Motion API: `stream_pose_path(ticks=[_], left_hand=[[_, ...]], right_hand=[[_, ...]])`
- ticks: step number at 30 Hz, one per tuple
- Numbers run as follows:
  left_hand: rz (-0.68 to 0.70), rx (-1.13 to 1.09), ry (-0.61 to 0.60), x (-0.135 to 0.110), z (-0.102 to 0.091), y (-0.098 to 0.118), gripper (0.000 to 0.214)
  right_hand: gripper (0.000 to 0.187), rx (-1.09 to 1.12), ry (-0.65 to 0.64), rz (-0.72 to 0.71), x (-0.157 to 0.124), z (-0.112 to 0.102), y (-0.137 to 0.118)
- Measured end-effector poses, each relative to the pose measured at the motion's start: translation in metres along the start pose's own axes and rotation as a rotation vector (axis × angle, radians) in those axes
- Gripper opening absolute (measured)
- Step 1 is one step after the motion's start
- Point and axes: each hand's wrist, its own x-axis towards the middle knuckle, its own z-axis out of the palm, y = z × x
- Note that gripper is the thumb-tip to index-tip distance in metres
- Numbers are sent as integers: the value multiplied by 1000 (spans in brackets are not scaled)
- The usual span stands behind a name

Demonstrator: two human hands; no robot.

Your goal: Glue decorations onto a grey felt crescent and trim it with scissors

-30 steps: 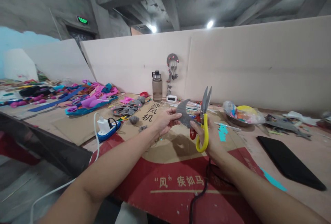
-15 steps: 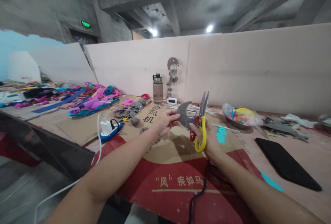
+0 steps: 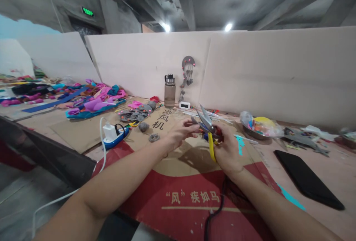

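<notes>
In the head view my left hand [image 3: 180,134] pinches a grey felt crescent [image 3: 195,122], which is turned nearly edge-on. My right hand [image 3: 226,151] is closed around scissors [image 3: 211,148] with a yellow and red handle. Their blades [image 3: 205,117] are parted and point up and to the left, close beside the felt. Whether the blades touch the felt I cannot tell. Both hands are above a cardboard sheet [image 3: 172,163] with a red printed part. On the board behind hangs a grey felt crescent ornament [image 3: 188,62] with pink dots and dangling pieces.
A water bottle [image 3: 170,91] and small white digital clock [image 3: 184,105] stand at the back. Left are a blue power strip [image 3: 116,139], grey yarn ball [image 3: 143,127] and colourful fabric scraps [image 3: 97,100]. Right are a metal bowl [image 3: 256,134] and black phone [image 3: 307,178].
The felt crescent has turned from showing its flat face to nearly edge-on. The scissors have tilted leftward from upright, with their blades now nearer the felt and spread wider.
</notes>
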Motion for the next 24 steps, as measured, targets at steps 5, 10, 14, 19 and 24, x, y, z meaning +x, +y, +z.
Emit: stream_pose_path(ticks=[5, 10, 14, 19, 24], left_hand=[[91, -56, -73, -1, 3, -2, 42], [135, -25, -111, 6, -10, 0, 40], [166, -7, -169, 9, -20, 9, 46], [211, -16, -209, 10, -30, 22, 50], [229, -13, -251, 9, -36, 32, 50]], right_hand=[[44, 13, -59, -61, -3, 4, -2], [47, 278, -115, 47, -3, 9, -3], [49, 371, -153, 75, 4, -2, -9], [50, 341, -198, 55, 13, -9, -16], [36, -40, -182, 140, 19, -14, -17]])
